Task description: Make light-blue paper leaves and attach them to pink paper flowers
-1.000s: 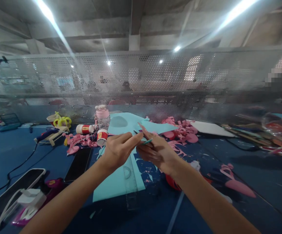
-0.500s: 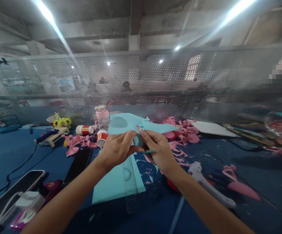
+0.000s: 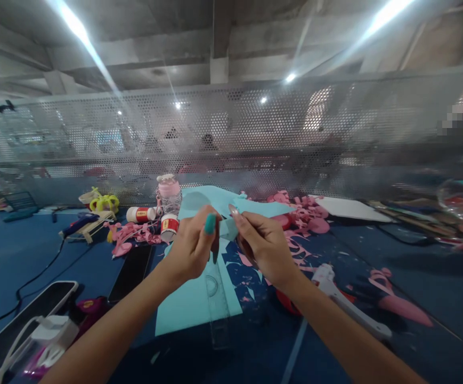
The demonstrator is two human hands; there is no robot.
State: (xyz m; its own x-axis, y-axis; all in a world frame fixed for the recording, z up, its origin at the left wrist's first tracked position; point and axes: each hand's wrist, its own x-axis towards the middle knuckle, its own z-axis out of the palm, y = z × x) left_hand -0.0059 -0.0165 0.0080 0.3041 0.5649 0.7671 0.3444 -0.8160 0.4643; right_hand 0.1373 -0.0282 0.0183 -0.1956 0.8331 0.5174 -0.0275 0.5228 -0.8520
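Over the middle of the table, a small light blue sheet piece is between my two hands. My right hand pinches it between thumb and fingers. My left hand is closed at its left edge, thumb raised with a teal patch at the tip, which looks like a nail. The left fingers' grip on the piece is partly hidden. Below lies a larger light blue sheet with a clear ruler on it. Behind the hands is another light blue sheet.
Pink cut scraps lie behind and right. A glue gun rests at the right near a pink cut-out. At the left are a phone, paper cups, a pink-topped bottle and a white charger. A perforated screen stands behind.
My left hand has turned, its thumb swinging from pointing right across the piece to pointing up. The hands are slightly farther apart. My right hand keeps its pinch.
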